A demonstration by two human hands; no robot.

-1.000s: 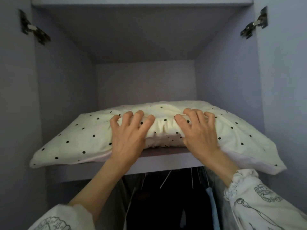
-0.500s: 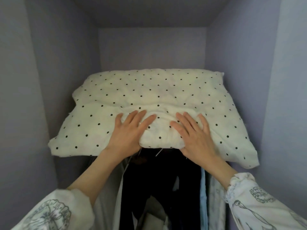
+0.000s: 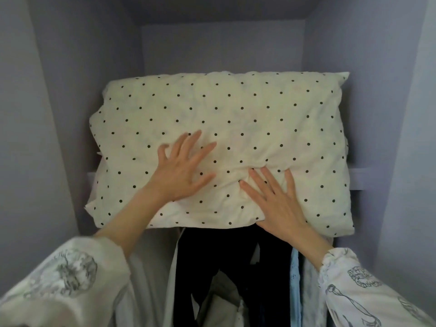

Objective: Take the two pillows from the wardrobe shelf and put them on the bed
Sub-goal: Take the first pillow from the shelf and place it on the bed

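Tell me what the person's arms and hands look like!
Both arms wear loose white sleeves printed with grey sketch-like drawings: the left sleeve and the right sleeve. The sleeves leave the forearms uncovered. The left hand and right hand wear no gloves.

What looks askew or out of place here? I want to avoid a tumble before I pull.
The polka-dot pillow overhangs the shelf's front edge, above the hanging clothes. Left hand and right hand lie flat on top. Nothing looks damaged.
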